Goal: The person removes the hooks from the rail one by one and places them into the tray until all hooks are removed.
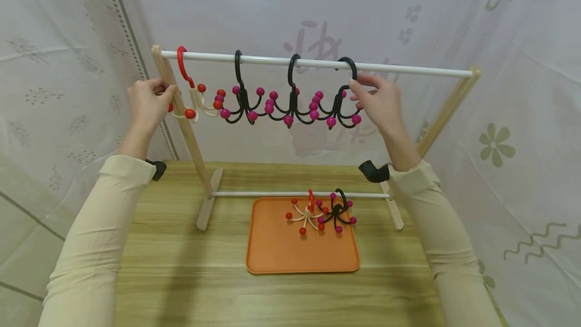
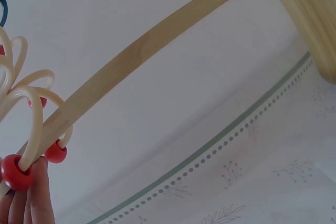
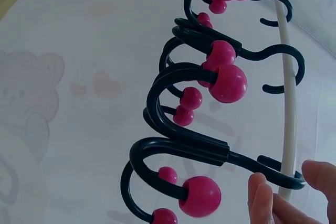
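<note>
Pale floral curtains close in behind a wooden tabletop (image 1: 181, 276), where a small wooden rack (image 1: 181, 115) carries a white rail (image 1: 408, 68) from left to right. We see our left hand (image 1: 147, 100) up at the rack's left post, its fingers curled around the beaded arms of the cream hook with the red top (image 1: 192, 100); the left wrist view shows fingertips (image 2: 31, 203) against a red bead (image 2: 16, 171). Our right hand (image 1: 381, 102) pinches the rightmost black hook (image 1: 340, 105) just under the rail, fingertips (image 3: 262, 198) touching the loop where it wraps the rod. Two more black hooks (image 1: 268, 100) hang between the hands.

We judge the step in hand to be hanging or seating these two outer hooks on the rail, both already looped over it. A next move would seem to call for a steady release so neither swings or slides into its neighbours, and then a reach down to the orange tray (image 1: 281, 256), where a cream-and-red hook (image 1: 306, 213) and a black hook (image 1: 338, 211) lie touching each other.

Each hung hook has its long axis vertical, its open loop at the top over the rod and its bead-tipped arms fanning downward and curling up
</note>
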Tool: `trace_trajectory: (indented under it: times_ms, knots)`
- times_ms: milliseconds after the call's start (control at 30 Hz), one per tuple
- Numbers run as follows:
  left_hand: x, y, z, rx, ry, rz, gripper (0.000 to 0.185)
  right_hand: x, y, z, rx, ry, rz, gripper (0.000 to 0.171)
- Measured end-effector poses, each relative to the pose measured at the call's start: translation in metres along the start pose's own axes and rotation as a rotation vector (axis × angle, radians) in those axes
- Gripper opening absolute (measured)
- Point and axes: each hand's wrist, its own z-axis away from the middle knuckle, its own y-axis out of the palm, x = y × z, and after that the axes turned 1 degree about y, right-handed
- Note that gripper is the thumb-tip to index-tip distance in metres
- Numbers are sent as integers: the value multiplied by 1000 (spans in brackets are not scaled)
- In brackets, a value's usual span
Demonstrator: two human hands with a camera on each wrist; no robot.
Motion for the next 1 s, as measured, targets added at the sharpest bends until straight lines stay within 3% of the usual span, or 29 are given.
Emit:
trace_trajectory:
  times_ms: [233,567,1000]
  knots:
    - [-1,0,1,0,5,10,40,3,5,-9,-9,58,-96,33]
    - [0,1,1,-7,4,3,40,5,8,-13,-15,26,-283,25]
    - [2,0,-1,-2,13,4,40,19,-3,-8,-80,-54,-307,26]
